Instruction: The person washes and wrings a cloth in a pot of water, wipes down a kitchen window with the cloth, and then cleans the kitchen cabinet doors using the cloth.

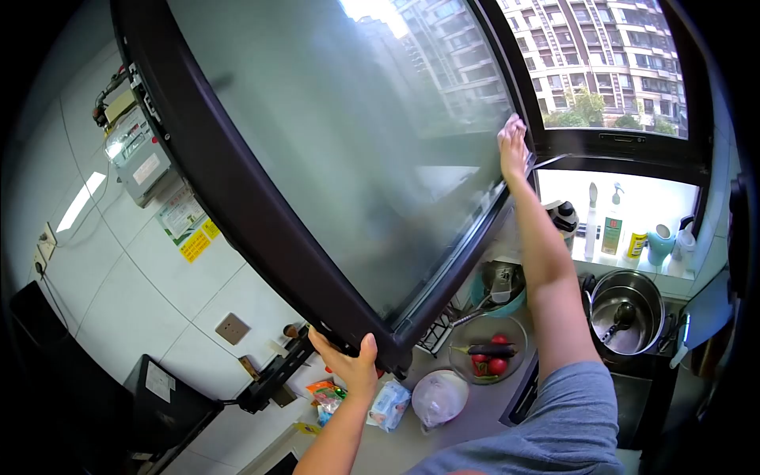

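While the window [348,174] hangs swung open in front of me, its long axis runs slantwise through my view, from upper left down to lower right, with the top beyond my sight. Its nearest bottom corner points down toward the bench [471,410], and its hazy glass faces me.

My left hand [348,368] is spread wide at that corner, thumb well apart from the fingers and set against the dark frame; how hard it grips, I cannot tell. My right hand [514,154] reaches to the window's far right edge, fingers closed around a pale crumpled cloth [513,127], right where the glass meets the frame.

Below the window's bottom corner, a clear bowl [457,362] on the bench holds an eggplant [491,349] lying over some tomatoes [497,366]. Nearer to me, also below the window, sit a bag [438,398] and a blue-and-white pack [389,404]. Right of the window are a metal pot [633,285] with a ladle [625,314] inside and, higher up, a pump bottle [612,229]. Left of the window, a grey meter [141,162] hangs on the tiled wall [158,293].
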The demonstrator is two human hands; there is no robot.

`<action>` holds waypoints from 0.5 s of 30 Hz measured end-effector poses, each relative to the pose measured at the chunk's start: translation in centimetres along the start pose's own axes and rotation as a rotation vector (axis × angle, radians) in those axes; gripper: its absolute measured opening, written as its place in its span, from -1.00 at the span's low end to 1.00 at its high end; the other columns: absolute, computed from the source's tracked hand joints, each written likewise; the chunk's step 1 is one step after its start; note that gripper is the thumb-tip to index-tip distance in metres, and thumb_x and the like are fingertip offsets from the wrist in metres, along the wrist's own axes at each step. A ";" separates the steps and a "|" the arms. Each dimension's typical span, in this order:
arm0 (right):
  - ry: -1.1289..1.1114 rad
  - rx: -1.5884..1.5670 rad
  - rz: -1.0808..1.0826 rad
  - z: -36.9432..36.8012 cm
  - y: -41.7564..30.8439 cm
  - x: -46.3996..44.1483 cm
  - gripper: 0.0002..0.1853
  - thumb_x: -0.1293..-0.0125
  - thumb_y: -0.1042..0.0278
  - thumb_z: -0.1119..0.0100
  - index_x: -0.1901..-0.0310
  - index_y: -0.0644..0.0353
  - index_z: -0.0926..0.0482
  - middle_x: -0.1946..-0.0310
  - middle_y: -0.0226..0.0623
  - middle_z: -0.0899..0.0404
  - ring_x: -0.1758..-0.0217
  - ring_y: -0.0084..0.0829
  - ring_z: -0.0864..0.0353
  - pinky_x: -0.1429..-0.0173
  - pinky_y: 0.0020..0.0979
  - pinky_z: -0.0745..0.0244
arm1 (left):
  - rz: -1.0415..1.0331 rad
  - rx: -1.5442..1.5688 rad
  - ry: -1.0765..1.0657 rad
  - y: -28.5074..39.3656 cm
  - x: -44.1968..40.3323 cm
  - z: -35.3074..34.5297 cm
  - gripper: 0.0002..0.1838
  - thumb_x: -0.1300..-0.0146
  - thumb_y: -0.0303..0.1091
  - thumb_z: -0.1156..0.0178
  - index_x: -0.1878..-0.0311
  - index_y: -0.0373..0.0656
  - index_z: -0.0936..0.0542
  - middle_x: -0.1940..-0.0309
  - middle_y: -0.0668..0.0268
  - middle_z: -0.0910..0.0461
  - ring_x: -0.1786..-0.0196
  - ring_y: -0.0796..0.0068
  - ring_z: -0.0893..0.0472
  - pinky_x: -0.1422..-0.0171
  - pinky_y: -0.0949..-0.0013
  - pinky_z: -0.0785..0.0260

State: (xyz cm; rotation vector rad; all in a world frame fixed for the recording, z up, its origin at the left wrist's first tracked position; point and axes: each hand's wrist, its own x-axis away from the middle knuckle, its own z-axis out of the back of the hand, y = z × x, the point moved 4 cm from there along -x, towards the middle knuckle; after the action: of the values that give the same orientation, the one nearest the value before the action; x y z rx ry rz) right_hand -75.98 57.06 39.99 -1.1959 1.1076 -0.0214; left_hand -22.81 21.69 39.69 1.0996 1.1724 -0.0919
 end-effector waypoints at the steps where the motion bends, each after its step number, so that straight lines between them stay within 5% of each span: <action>1: -0.067 0.031 -0.079 1.5 -2.0 2.5 -0.23 -0.51 -0.25 0.45 -0.56 0.13 -0.01 -0.60 -0.15 0.08 -0.67 -0.19 0.18 -0.64 -0.18 0.25 | 0.007 0.012 0.003 -0.1 0.1 -0.1 0.12 -0.03 0.02 -0.48 -0.47 -0.35 -0.04 -0.32 0.03 -0.24 -0.35 0.21 -0.29 -0.48 0.17 -0.09; 3: -0.120 0.022 -0.088 3.8 -7.1 6.1 -0.25 -0.51 -0.24 0.42 -0.56 0.10 -0.04 -0.58 -0.14 0.02 -0.66 -0.19 0.11 -0.64 -0.21 0.20 | 0.029 0.016 0.032 -0.3 0.3 0.0 0.12 -0.03 0.00 -0.49 -0.47 -0.36 -0.04 -0.35 0.00 -0.21 -0.38 0.19 -0.26 -0.51 0.15 -0.04; 5: 0.046 0.029 0.179 4.4 -13.1 9.0 -0.29 -0.51 -0.15 0.30 -0.55 0.10 -0.08 -0.55 -0.15 -0.05 -0.63 -0.20 0.02 -0.61 -0.24 0.10 | 0.045 0.036 0.028 -0.6 0.4 0.2 0.13 -0.02 -0.04 -0.50 -0.47 -0.37 -0.03 -0.38 -0.03 -0.18 -0.40 0.17 -0.24 -0.53 0.16 -0.01; 7: -0.061 -0.398 0.338 9.1 -25.9 12.6 -0.34 -0.49 0.03 0.13 -0.54 0.10 -0.10 -0.51 -0.16 -0.11 -0.58 -0.17 -0.06 -0.59 -0.21 0.02 | 0.043 0.005 0.005 -0.4 0.3 0.1 0.13 -0.02 -0.07 -0.50 -0.48 -0.37 -0.02 -0.40 -0.05 -0.16 -0.43 0.15 -0.22 -0.55 0.16 0.02; 8: 0.056 -0.382 0.506 9.6 -29.8 13.8 -0.30 -0.42 0.03 0.00 -0.54 0.06 -0.15 -0.52 -0.18 -0.16 -0.60 -0.12 -0.04 -0.59 -0.12 0.04 | 0.043 0.009 0.000 -0.5 0.3 0.1 0.13 -0.02 -0.07 -0.50 -0.48 -0.37 -0.02 -0.40 -0.05 -0.16 -0.43 0.15 -0.22 -0.55 0.16 0.02; 11: 0.009 -0.180 0.789 10.2 -42.9 15.0 -0.33 -0.39 -0.01 -0.05 -0.48 0.02 -0.27 -0.51 -0.17 -0.16 -0.60 -0.05 -0.04 -0.61 -0.05 0.11 | 0.017 -0.019 0.020 -0.4 0.3 0.1 0.14 -0.01 -0.10 -0.51 -0.49 -0.37 0.00 -0.42 -0.06 -0.14 -0.44 0.13 -0.21 -0.56 0.17 0.02; 15: 0.081 -0.519 1.075 10.3 -56.7 6.8 -0.41 -0.36 -0.08 0.00 -0.37 -0.09 -0.39 -0.49 -0.31 -0.23 -0.57 -0.13 -0.11 -0.54 0.05 0.03 | 0.023 -0.082 0.030 -0.8 0.5 0.5 0.05 -0.11 -0.02 -0.47 -0.49 -0.31 -0.07 -0.35 0.09 -0.27 -0.39 0.25 -0.30 -0.50 0.22 -0.08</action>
State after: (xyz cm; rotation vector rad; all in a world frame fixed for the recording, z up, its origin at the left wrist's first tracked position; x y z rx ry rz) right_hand -36.21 36.44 76.89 -0.8964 1.7714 1.1003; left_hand -22.74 21.17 38.83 1.0447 1.1803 -0.0098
